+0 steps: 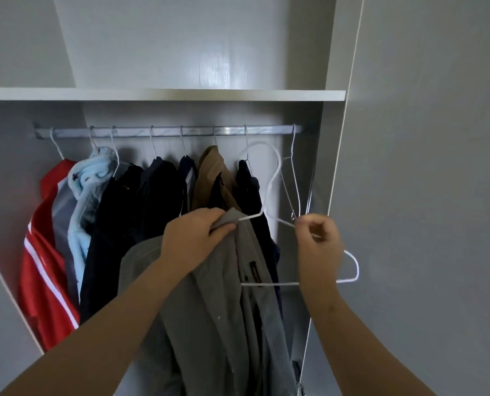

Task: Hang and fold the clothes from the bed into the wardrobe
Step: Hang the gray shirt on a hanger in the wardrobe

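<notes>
My left hand (193, 234) grips the top of a grey garment (226, 310) that hangs down in front of the open wardrobe. One arm of a white wire hanger (269, 178) runs into the garment under my left thumb. My right hand (318, 247) pinches the hanger's other arm, and the hanger's hook curves up just below the metal rail (169, 130). The hanger's bottom bar crosses the grey cloth at waist height.
On the rail hang a red jacket (42, 267), a light blue fleece (86, 195), several dark garments (129, 218), a tan one (209, 178) and an empty wire hanger (292, 178) at the right end. A white shelf (163, 94) lies above. The wardrobe's right wall (409, 195) stands close.
</notes>
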The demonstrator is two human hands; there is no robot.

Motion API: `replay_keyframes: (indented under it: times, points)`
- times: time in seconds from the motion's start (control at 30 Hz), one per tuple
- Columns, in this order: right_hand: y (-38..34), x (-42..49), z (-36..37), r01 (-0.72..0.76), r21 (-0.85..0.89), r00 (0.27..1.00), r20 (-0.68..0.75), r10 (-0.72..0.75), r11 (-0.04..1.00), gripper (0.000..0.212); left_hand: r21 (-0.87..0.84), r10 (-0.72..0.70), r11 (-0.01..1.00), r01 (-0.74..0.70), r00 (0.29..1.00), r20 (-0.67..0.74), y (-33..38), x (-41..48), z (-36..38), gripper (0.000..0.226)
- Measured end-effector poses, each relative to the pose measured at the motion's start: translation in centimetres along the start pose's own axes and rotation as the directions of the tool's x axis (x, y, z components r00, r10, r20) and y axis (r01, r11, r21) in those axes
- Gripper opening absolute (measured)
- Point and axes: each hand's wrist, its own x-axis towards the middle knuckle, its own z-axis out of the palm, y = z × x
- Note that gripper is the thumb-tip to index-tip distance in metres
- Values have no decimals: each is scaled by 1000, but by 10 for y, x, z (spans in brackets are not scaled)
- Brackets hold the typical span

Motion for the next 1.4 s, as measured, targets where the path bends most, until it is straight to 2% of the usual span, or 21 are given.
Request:
replay_keyframes:
  times: [0.07, 0.13, 0.27, 0.33, 0.4, 0.47, 0.57, 0.7, 0.77, 0.83, 0.9, 0.97, 1.03, 1.1, 1.17, 1.3, 1.4]
  points:
    - [2, -3, -6, -52, 56, 999, -15, 53, 997, 31, -55, -156, 986, 154, 988, -22, -1, 7, -6, 32]
    - [10, -8, -11, -102, 39, 994, 39, 100, 994, 33, -107, -268, 959, 263, 963, -41, -5, 14, -14, 26]
    - [34, -12, -10, -219, -97, 945, 226, 236, 971, 29, -237, -334, 918, 318, 942, -31, -10, 27, -36, 20]
    - [46, -11, -3, -283, -152, 867, 383, 320, 947, 28, -312, -329, 898, 310, 944, -8, -10, 32, -46, 15]
    - [55, -12, 4, -347, -190, 733, 556, 392, 918, 40, -391, -308, 874, 287, 951, 10, -7, 35, -53, 7]
    - [61, -17, 11, -380, -199, 621, 669, 409, 903, 38, -430, -284, 864, 261, 959, 11, -6, 37, -58, 3]
    - [65, -26, 14, -335, -283, 575, 694, 433, 899, 20, -454, -259, 862, 224, 966, -17, -11, 37, -66, 8]
    - [79, -28, 8, -229, -470, 500, 694, 518, 852, 15, -449, -258, 870, 202, 964, -68, -24, 36, -81, 9]
    - [88, -25, 6, -147, -565, 516, 657, 550, 812, 21, -456, -268, 866, 207, 960, -74, -31, 34, -89, 6]
    - [92, -19, 3, -129, -588, 565, 618, 546, 798, 20, -481, -257, 851, 209, 966, -36, -40, 30, -98, 21]
    - [91, -9, -2, -177, -538, 615, 593, 519, 824, 17, -475, -233, 851, 226, 972, 46, -52, 26, -106, 34]
    - [88, 5, -8, -195, -455, 650, 604, 462, 869, 16, -405, -200, 884, 234, 972, 126, -62, 23, -114, 30]
    - [80, 15, -11, -193, -454, 677, 580, 453, 870, 24, -356, -184, 902, 244, 964, 193, -67, 20, -118, 32]
    - [76, 20, -10, -204, -459, 690, 560, 459, 865, 31, -349, -170, 905, 243, 959, 227, -68, 18, -119, 46]
    - [69, 24, -11, -198, -462, 687, 564, 459, 864, 25, -349, -171, 903, 250, 955, 243, -71, 17, -119, 52]
    - [52, 30, -18, -211, -466, 615, 619, 487, 859, 26, -317, -159, 915, 248, 946, 281, -90, 13, -118, 36]
    - [49, 31, -21, -214, -511, 650, 562, 512, 833, 27, -150, -64, 981, 124, 935, 350, -99, 5, -108, 41]
